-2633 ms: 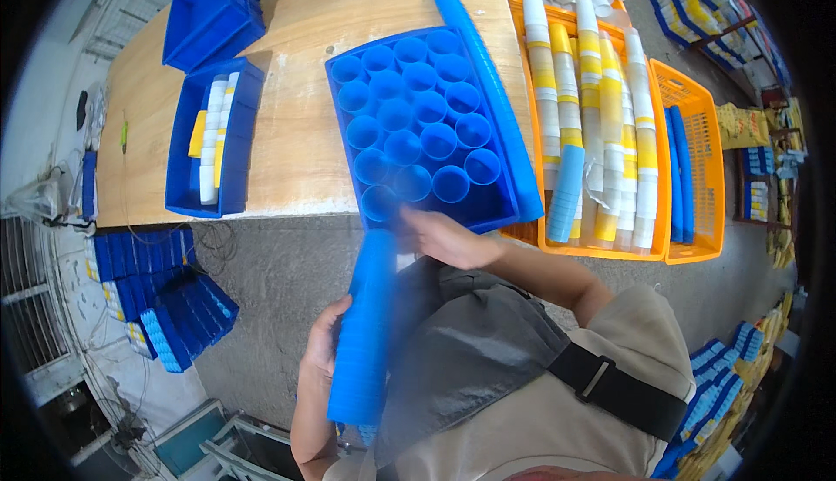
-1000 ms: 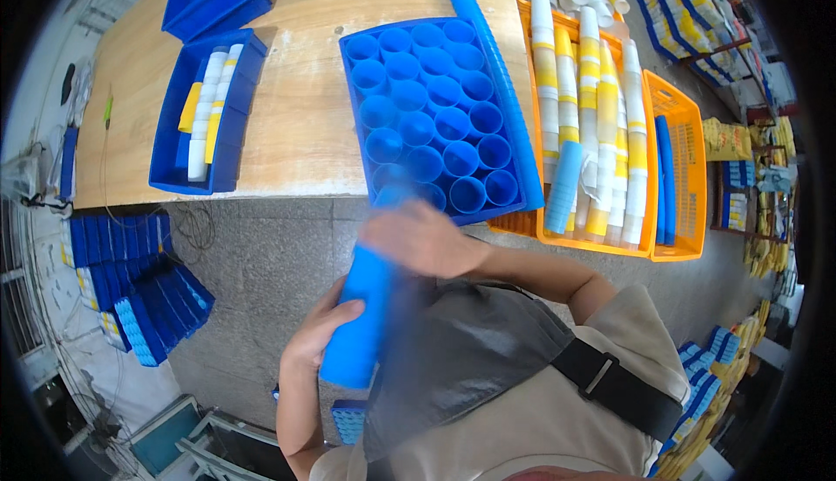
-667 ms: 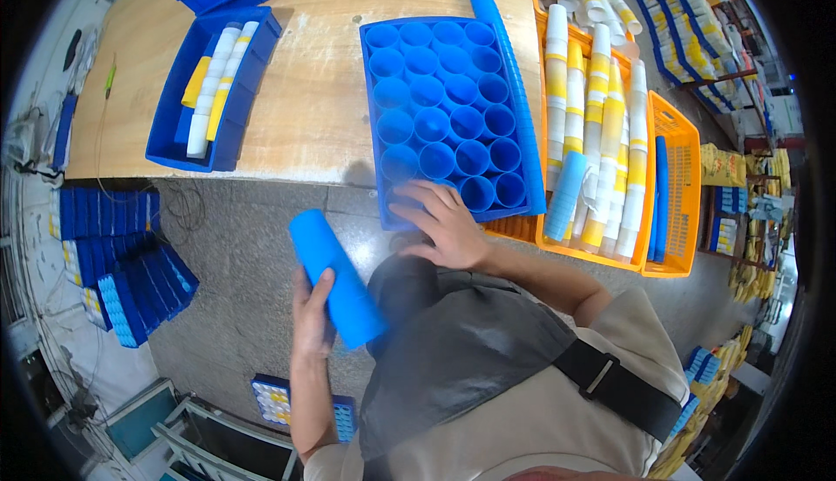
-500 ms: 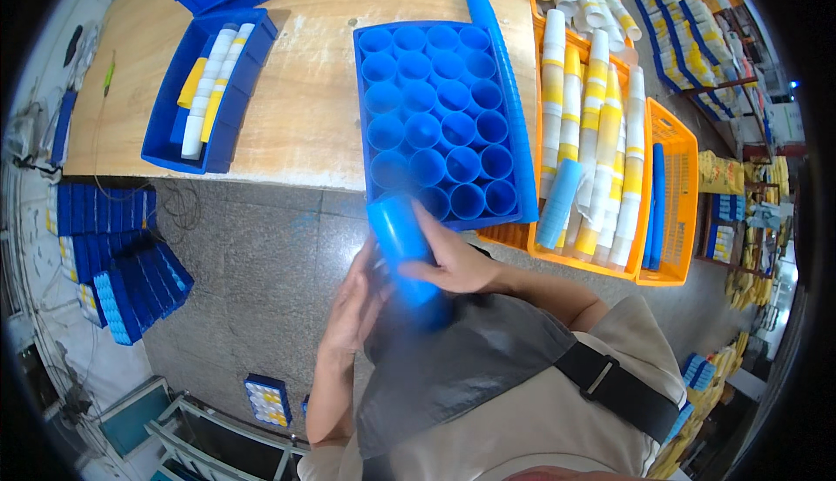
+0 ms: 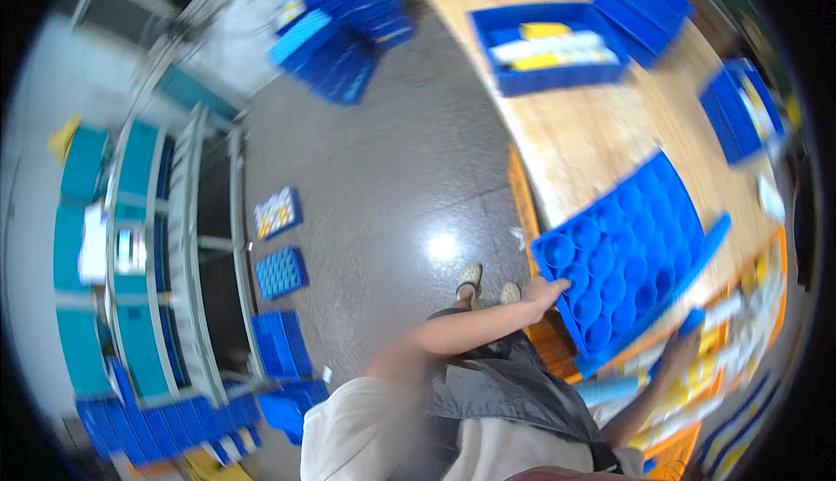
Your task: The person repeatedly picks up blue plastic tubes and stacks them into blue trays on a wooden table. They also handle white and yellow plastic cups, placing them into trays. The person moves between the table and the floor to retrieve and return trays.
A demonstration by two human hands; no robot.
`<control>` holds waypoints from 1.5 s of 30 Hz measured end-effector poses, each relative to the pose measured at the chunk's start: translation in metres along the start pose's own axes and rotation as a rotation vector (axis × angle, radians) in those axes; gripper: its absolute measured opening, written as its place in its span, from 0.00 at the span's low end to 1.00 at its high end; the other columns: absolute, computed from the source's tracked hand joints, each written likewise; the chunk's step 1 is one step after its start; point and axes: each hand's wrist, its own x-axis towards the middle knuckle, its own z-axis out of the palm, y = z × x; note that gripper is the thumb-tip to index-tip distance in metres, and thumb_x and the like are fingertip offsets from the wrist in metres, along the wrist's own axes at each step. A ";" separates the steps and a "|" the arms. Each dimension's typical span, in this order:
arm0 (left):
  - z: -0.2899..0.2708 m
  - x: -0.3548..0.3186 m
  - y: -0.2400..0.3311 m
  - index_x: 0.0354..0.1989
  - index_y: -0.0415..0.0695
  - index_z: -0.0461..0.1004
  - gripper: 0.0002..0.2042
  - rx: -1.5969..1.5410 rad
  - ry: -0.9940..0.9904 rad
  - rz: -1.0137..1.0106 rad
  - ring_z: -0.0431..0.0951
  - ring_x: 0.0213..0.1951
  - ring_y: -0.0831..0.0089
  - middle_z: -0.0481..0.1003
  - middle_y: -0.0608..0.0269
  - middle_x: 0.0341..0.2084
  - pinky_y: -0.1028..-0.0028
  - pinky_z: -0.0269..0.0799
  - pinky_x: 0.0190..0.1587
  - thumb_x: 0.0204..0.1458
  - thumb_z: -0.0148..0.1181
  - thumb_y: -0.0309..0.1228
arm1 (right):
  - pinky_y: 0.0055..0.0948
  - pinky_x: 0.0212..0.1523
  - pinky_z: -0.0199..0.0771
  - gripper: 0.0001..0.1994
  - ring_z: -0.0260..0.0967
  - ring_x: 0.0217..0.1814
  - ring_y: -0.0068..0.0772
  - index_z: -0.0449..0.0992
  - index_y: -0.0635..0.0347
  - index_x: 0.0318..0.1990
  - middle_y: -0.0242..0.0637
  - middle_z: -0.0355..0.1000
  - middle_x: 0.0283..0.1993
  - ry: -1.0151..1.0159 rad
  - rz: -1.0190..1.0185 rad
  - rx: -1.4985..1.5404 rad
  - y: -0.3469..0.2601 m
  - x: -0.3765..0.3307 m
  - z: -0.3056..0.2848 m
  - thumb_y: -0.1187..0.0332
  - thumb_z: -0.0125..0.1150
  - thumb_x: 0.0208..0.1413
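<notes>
A blue tray (image 5: pixel 664 172) filled with rows of round blue cups (image 5: pixel 623 255) sits at the near corner of the wooden table. My left hand (image 5: pixel 544 296) is closed on its near left edge, thumb over the rim. A long blue stack of cups (image 5: pixel 707 253) runs along the tray's right side. Beside the tray, over an orange crate, my right hand (image 5: pixel 679 352) is closed around a blue cup (image 5: pixel 693 318); motion blurs it, and most of the cup is hidden. White and yellow cup stacks (image 5: pixel 707 376) lie below that hand.
An orange crate (image 5: pixel 778 263) holds the stacks at the right. Blue bins (image 5: pixel 557 80) stand farther back on the wooden table (image 5: pixel 566 146). Metal racking (image 5: pixel 193 255) lines the left. Several blue trays (image 5: pixel 280 274) rest on the floor (image 5: pixel 392 176).
My view has swung left. My hands have parted: the left has moved from the blue cylinder to the tray's edge, while the right holds a blue cup over the orange crate.
</notes>
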 end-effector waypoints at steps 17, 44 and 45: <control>-0.435 -0.206 -0.106 0.33 0.32 0.80 0.16 -0.408 0.688 0.271 0.82 0.34 0.60 0.81 0.47 0.30 0.61 0.75 0.38 0.45 0.65 0.36 | 0.54 0.76 0.46 0.34 0.42 0.79 0.69 0.60 0.74 0.69 0.70 0.42 0.76 0.075 -0.954 0.820 -0.518 -0.226 0.006 0.49 0.46 0.71; -0.951 -0.612 -0.878 0.61 0.37 0.67 0.24 -2.349 1.723 0.308 0.75 0.54 0.50 0.71 0.50 0.57 0.53 0.76 0.50 0.57 0.56 0.35 | 0.44 0.53 0.77 0.22 0.77 0.51 0.56 0.76 0.71 0.55 0.60 0.72 0.58 -0.903 -1.970 -0.183 -0.776 -1.175 -0.016 0.60 0.60 0.64; -0.974 -0.620 -0.899 0.63 0.39 0.65 0.25 -2.423 1.717 0.293 0.73 0.56 0.53 0.71 0.53 0.59 0.53 0.75 0.52 0.58 0.56 0.36 | 0.44 0.52 0.78 0.22 0.78 0.51 0.55 0.77 0.71 0.55 0.60 0.76 0.52 -0.888 -2.055 -0.132 -0.781 -1.195 -0.027 0.59 0.59 0.65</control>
